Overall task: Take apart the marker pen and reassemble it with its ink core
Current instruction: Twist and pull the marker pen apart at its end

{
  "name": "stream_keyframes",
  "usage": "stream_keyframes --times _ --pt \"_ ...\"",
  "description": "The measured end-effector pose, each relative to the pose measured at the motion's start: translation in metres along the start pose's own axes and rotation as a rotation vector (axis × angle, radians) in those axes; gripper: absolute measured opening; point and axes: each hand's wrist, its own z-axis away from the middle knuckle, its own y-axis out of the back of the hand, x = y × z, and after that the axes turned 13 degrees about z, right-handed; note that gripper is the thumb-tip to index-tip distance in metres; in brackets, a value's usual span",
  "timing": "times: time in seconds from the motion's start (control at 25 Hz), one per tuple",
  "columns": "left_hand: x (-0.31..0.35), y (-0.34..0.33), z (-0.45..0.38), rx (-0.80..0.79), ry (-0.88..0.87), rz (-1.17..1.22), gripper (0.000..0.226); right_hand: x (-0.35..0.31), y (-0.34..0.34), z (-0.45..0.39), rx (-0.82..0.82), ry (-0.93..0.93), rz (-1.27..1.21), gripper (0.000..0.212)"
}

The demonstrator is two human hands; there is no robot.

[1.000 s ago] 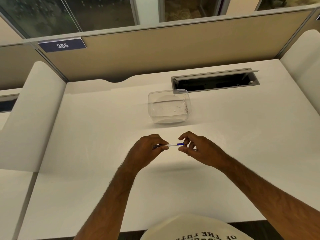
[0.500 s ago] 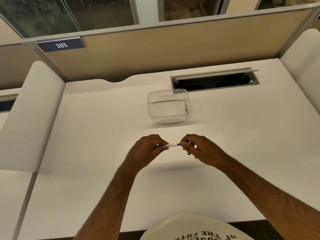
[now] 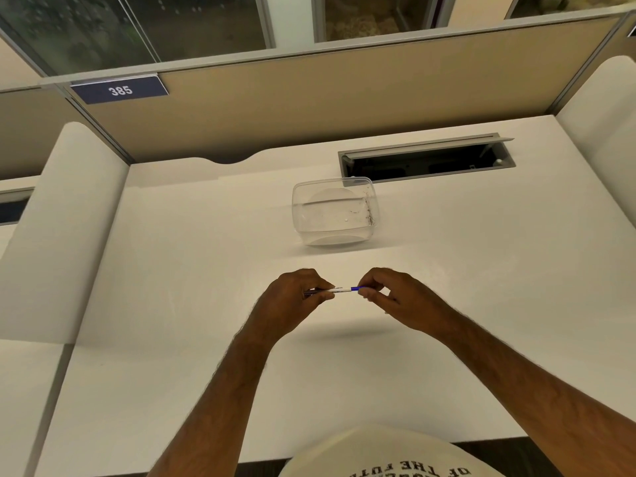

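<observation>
A thin marker pen [image 3: 344, 289] with a white barrel and a blue right end lies level between both hands, a little above the white desk [image 3: 192, 270]. My left hand [image 3: 292, 301] pinches the pen's left part, whose dark end shows under the fingers. My right hand [image 3: 392, 294] pinches the blue right end with thumb and fingertips. The pen's two tips are hidden by the fingers, so I cannot tell whether a cap or the ink core is off.
A clear plastic tub [image 3: 335, 211] stands on the desk beyond the hands, holding nothing large. Behind it is an open cable slot [image 3: 426, 161] in the desk. A tan partition with a "385" plate [image 3: 118, 90] closes the back; white side panels flank the desk.
The hands have stayed in place on the pen. The right fingers have shifted slightly along the blue end; slightly more of the blue end shows than half a second ago.
</observation>
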Motion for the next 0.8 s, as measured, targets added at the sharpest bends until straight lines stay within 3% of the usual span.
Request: stream_keyframes --times 0.8 --pt "0.0017 -0.0007 0.0025 -0.001 0.01 -0.01 0.011 -0.0008 -0.003 -0.0006 0.005 -0.007 -0.045 0.004"
